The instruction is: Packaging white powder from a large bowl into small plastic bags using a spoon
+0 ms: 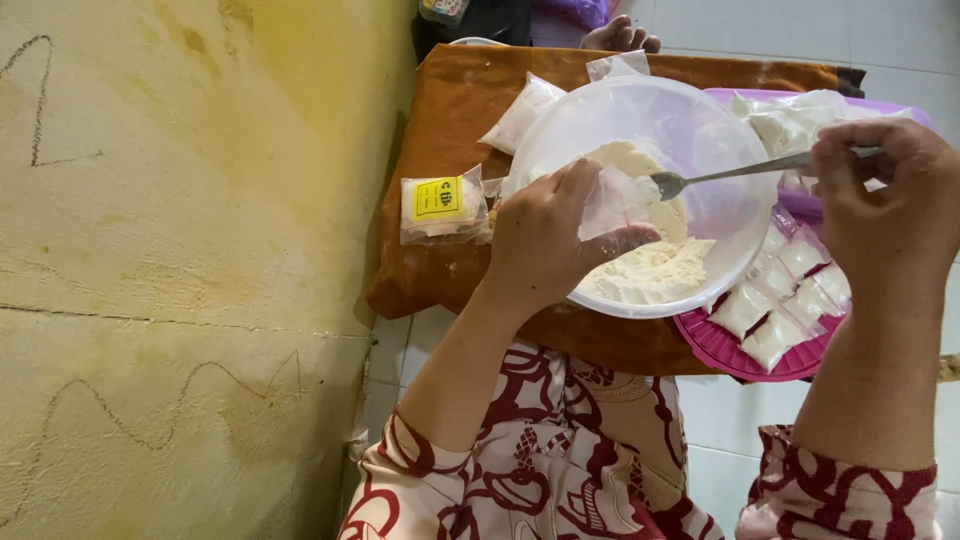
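Note:
My left hand (553, 238) holds a small clear plastic bag (612, 196) open over a large translucent bowl (700, 120) of white flour (655, 268). A metal spoon (735, 172) is gripped by its handle in my right hand (885, 205). Its tip sits at the mouth of the bag. The bowl rests on a low table covered with a brown cloth (450, 110).
A filled packet with a yellow label (441, 206) and another packet (522, 112) lie left of the bowl. A pink plate (735, 350) holds several filled packets (785, 290); a purple tray (800, 110) with more stands behind. A yellow wall (180, 260) is at left. Someone's foot (620, 38) shows beyond the table.

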